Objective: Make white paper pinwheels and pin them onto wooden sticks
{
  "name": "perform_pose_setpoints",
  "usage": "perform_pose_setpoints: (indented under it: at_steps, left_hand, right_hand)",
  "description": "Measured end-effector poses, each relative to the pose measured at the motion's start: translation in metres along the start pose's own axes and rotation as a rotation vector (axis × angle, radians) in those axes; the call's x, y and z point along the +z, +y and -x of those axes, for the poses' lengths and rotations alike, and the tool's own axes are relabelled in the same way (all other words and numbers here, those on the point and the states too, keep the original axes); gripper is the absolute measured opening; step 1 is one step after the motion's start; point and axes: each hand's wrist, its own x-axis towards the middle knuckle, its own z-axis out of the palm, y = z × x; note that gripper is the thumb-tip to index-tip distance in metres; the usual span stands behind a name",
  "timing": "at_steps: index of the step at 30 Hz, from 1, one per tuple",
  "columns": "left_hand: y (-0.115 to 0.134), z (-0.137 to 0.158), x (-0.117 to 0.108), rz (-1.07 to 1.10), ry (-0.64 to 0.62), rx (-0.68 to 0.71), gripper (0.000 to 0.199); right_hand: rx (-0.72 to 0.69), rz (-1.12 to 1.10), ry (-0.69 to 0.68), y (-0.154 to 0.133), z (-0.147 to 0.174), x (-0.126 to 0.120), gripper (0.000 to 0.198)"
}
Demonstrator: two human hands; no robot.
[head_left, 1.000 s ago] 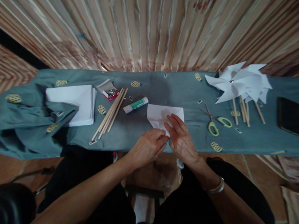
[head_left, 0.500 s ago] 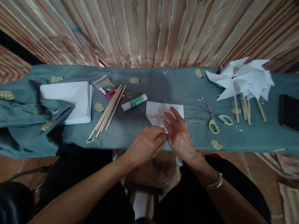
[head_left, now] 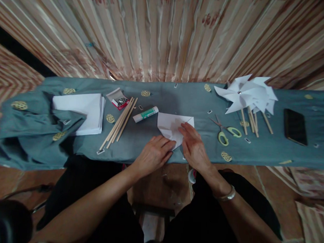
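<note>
A white sheet of paper point(head_left: 170, 120) lies in front of me on the cloth, its lower left part folded over. My left hand point(head_left: 156, 151) is closed on the paper's lower edge, fingers on top and thumb near the rim. Across the right part of the sheet rests my right hand point(head_left: 193, 145), its fingers extended and lying on the paper. A bracelet circles the right wrist. Just beyond the paper's left corner is a glue stick point(head_left: 145, 114) with a green label.
Wooden sticks point(head_left: 118, 123), an opened box of small metal pins point(head_left: 119, 99) and a paper stack point(head_left: 82, 108) are at left. Green-handled scissors point(head_left: 225, 130), paper pinwheels point(head_left: 246, 94) on sticks and a black phone point(head_left: 295, 127) lie at right. A striped curtain point(head_left: 165, 36) hangs behind.
My right hand's raised, spread fingers have come down onto the paper. My left hand has shifted slightly away from the right along the lower edge. The camera view has tilted a little.
</note>
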Motion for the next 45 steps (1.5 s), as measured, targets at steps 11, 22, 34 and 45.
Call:
perform_pose_setpoints:
  at_steps: [11, 22, 34, 45]
  left_hand:
    - [-0.001, -0.001, -0.004, -0.033, -0.032, 0.034, 0.026]
    - [-0.013, 0.003, -0.017, -0.06, 0.024, -0.005, 0.024]
    - [-0.034, -0.009, -0.022, -0.108, 0.03, 0.007, 0.027]
    - [-0.013, -0.018, -0.019, 0.001, 0.136, 0.039, 0.047]
  right_hand:
    - [0.04, 0.117, -0.056, 0.04, -0.053, -0.011, 0.044]
    - [0.049, 0.194, -0.036, 0.047, -0.05, -0.024, 0.044]
    - [0.45, -0.231, -0.122, 0.056, -0.044, -0.041, 0.036]
    - [0.776, -0.578, 0.2, 0.06, -0.014, -0.054, 0.048]
